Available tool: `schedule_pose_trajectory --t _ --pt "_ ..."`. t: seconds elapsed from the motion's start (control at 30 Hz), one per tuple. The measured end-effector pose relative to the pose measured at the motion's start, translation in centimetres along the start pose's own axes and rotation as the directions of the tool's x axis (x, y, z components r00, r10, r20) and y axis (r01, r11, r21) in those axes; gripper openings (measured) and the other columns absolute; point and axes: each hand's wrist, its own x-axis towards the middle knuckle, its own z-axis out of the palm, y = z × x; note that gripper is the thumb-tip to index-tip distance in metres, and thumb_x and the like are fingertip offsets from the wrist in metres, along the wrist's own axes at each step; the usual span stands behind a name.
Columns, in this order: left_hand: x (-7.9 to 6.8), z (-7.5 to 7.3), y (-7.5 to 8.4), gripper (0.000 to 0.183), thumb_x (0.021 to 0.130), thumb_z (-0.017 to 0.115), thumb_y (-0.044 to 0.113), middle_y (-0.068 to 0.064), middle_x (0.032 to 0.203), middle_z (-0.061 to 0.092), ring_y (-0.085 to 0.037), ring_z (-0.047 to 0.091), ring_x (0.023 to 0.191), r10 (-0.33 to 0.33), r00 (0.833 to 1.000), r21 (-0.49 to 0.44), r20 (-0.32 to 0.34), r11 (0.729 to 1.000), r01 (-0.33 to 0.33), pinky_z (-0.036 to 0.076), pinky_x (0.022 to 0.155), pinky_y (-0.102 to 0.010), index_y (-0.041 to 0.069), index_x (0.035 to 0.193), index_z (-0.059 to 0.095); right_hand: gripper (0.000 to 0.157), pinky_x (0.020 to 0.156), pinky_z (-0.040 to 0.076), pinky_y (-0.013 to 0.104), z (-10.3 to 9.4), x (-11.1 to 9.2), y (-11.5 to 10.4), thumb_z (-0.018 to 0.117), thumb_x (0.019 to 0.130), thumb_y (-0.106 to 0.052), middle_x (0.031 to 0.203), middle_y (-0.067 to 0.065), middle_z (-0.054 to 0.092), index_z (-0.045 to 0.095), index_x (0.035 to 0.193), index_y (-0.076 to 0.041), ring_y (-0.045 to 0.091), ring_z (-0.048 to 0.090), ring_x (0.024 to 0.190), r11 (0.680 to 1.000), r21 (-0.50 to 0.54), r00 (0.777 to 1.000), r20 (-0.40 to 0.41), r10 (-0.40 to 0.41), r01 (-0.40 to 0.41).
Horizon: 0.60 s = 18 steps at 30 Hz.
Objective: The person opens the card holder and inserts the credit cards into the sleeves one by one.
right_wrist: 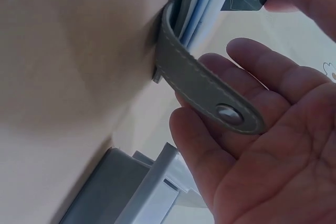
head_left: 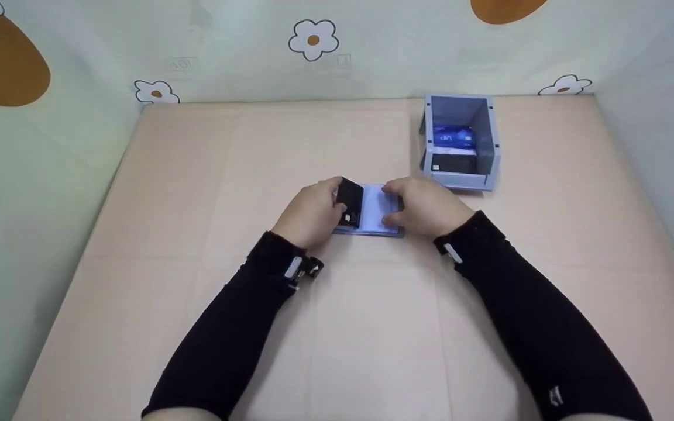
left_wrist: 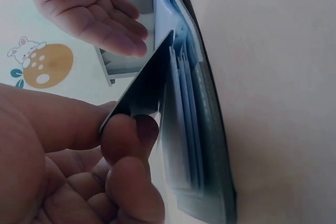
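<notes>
A small card holder [head_left: 379, 209] lies open on the table, with pale-blue plastic sleeves and a grey-green cover. My left hand [head_left: 310, 213] pinches a black card [head_left: 350, 202] between thumb and fingers at the holder's left side. In the left wrist view the card [left_wrist: 142, 87] leans at a slant, its far edge at the sleeves [left_wrist: 184, 114]. My right hand [head_left: 430, 204] is at the holder's right edge, fingertips on the sleeve and fingers relaxed. A stitched strap [right_wrist: 197, 80] with a metal snap [right_wrist: 229, 114] sticks out against the fingers of that hand.
Behind and right of the holder stands a grey plastic bin [head_left: 463, 182]. Inside it lie a blue card [head_left: 451, 137] and another black card [head_left: 457, 164]. A pale cloth [head_left: 267, 152] covers the table, and patterned walls [head_left: 384, 52] enclose its back and sides.
</notes>
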Motion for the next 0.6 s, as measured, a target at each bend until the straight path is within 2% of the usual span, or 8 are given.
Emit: schedule_pose_trajectory --t 0.23,0.4,0.6 --pt "0.08 0.25 0.03 0.060 0.107 0.058 0.022 -0.018 0.161 0.049 -0.031 0.042 0.153 0.012 1.000 0.032 0.008 0.999 -0.012 0.031 0.129 -0.044 0.005 0.161 0.039 0.063 0.116 0.046 0.048 0.18 0.13 0.11 0.086 0.086 -0.025 0.135 0.017 0.070 0.065 0.140 -0.001 0.032 0.065 0.128 1.000 -0.005 1.000 0.017 -0.003 0.003" --pt "0.01 0.51 0.06 0.059 0.107 0.059 0.021 -0.016 0.160 0.050 -0.030 0.041 0.154 0.016 1.000 0.034 0.004 0.999 -0.016 0.030 0.129 -0.044 0.005 0.161 0.041 0.064 0.115 0.047 0.048 0.18 0.15 0.00 0.087 0.085 -0.024 0.135 0.017 0.071 0.064 0.140 0.000 0.032 0.065 0.126 1.000 -0.014 1.000 0.022 -0.001 0.001" --pt "-0.05 0.99 0.07 0.056 0.105 0.063 0.019 -0.018 0.153 0.057 -0.029 0.055 0.142 0.050 0.999 0.023 -0.019 0.998 -0.050 0.041 0.122 -0.042 0.002 0.156 0.048 0.063 0.113 0.049 0.048 0.21 0.19 -0.11 0.087 0.086 -0.022 0.131 0.017 0.072 0.064 0.140 0.001 0.032 0.067 0.120 1.000 -0.018 1.000 0.019 -0.008 0.008"
